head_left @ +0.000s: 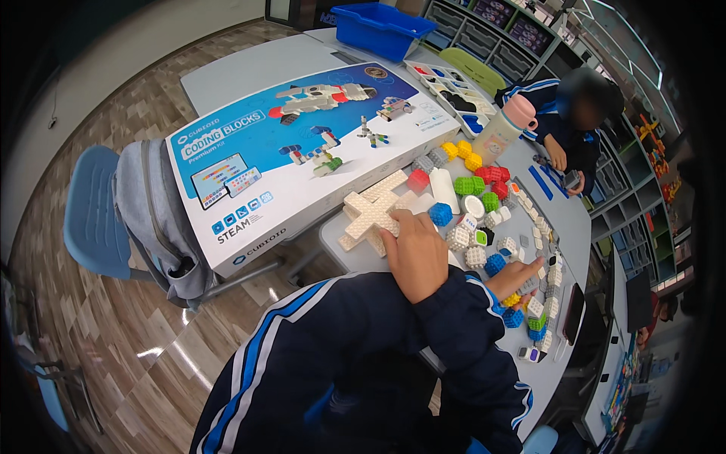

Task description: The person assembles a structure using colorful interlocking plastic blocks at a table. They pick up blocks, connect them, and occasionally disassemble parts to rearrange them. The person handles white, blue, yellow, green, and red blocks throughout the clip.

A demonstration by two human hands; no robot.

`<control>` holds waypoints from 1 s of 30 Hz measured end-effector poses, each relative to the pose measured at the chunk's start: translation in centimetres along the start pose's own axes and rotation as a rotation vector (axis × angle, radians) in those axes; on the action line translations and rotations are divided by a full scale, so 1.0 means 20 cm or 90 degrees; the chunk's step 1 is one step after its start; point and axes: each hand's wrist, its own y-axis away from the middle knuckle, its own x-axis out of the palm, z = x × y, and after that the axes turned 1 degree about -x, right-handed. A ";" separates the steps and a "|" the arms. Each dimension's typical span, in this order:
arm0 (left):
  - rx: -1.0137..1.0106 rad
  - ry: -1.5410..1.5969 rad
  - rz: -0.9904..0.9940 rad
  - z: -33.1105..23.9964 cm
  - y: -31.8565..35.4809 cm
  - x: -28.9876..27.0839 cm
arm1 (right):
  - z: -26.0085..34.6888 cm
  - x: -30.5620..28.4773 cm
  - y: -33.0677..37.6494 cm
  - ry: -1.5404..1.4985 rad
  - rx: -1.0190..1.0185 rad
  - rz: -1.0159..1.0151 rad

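My forearms cross: the right passes in front of the left. My right hand (417, 259) is closed on the near end of an off-white studded construction of crossed plates (369, 213), beside the box's edge. Its thumb shows at the left; the other fingertips are partly hidden by the piece. Farther right, my left hand (508, 281) reaches among loose blocks with its index finger stretched out. A grey studded block (528, 286) lies between that finger and the thumb side. Blue blocks (495, 264) and a yellow block (511, 300) are close by.
A large white-and-blue kit box (318, 151) covers the table's left. Past the blocks stand a bottle with a pink lid (505, 130), a parts tray (454, 94) and a blue bin (382, 30). A phone (573, 312) lies at the right edge. A person (563, 144) handles parts opposite.
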 end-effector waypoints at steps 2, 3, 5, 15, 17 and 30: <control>0.028 0.000 0.012 0.01 -0.01 0.00 | 0.01 0.03 -0.01 0.041 -0.029 -0.011; 0.019 0.005 0.009 0.02 -0.01 0.00 | 0.01 0.04 0.00 0.059 -0.037 -0.009; 0.003 0.011 0.003 0.02 -0.01 0.00 | 0.01 0.04 0.00 0.062 -0.017 0.022; 0.009 0.005 -0.013 -0.01 0.01 0.01 | 0.00 0.04 0.02 0.042 0.012 0.100; 0.030 0.006 -0.008 -0.02 0.02 0.00 | 0.01 0.04 0.02 0.033 -0.017 0.075; 0.390 -0.373 0.049 -0.08 -0.03 -0.05 | -0.49 -0.62 0.53 0.132 -0.077 -0.282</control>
